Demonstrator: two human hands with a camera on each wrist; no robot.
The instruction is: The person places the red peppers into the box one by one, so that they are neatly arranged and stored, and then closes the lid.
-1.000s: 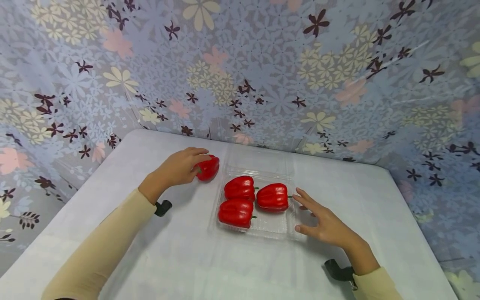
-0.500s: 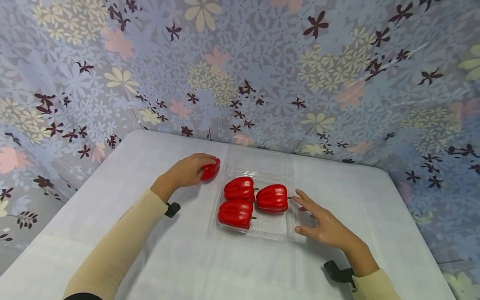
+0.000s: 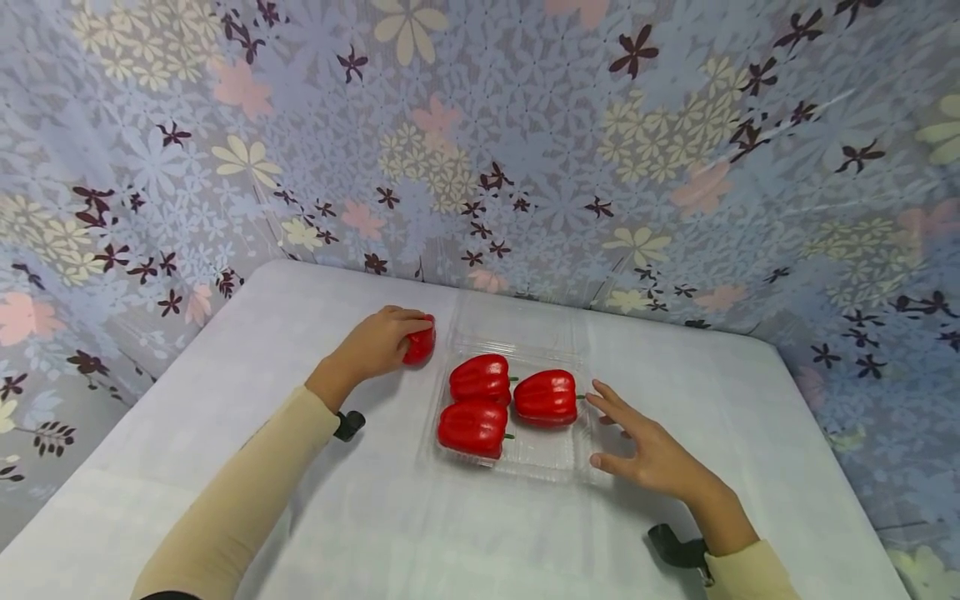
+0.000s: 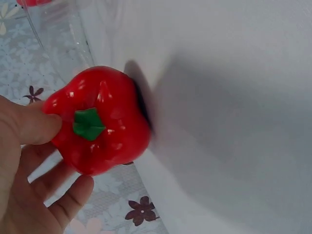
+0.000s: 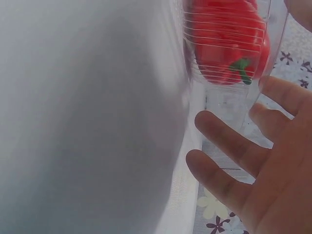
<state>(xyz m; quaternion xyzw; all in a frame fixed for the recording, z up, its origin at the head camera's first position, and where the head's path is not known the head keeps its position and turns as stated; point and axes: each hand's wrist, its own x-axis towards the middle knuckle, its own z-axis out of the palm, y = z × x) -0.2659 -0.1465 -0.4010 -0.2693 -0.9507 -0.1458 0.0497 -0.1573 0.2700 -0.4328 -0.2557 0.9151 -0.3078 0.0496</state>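
Observation:
My left hand (image 3: 377, 343) grips a red bell pepper (image 3: 421, 342) left of the clear plastic container (image 3: 542, 450). In the left wrist view, the thumb presses one side of this pepper (image 4: 114, 122) and the fingers curl round the other; its green stem faces the camera. The pepper is low over the white table, and I cannot tell whether it touches. Three more red bell peppers (image 3: 546, 397) lie inside the container, two stacked front to back on the left, one on the right. Fingers spread, my right hand (image 3: 651, 450) is at the container's right side, holding nothing.
The container's clear lid (image 3: 517, 321) lies folded back behind it. A white cloth covers the table (image 3: 360, 517). Behind and beside the table hangs a flowered curtain (image 3: 525, 150). A dark wrist camera (image 3: 675, 546) sits beneath the right wrist.
My left hand has closed further round the pepper, covering more of it, and its forearm has shifted right. The right hand and the peppers in the container stay as they were.

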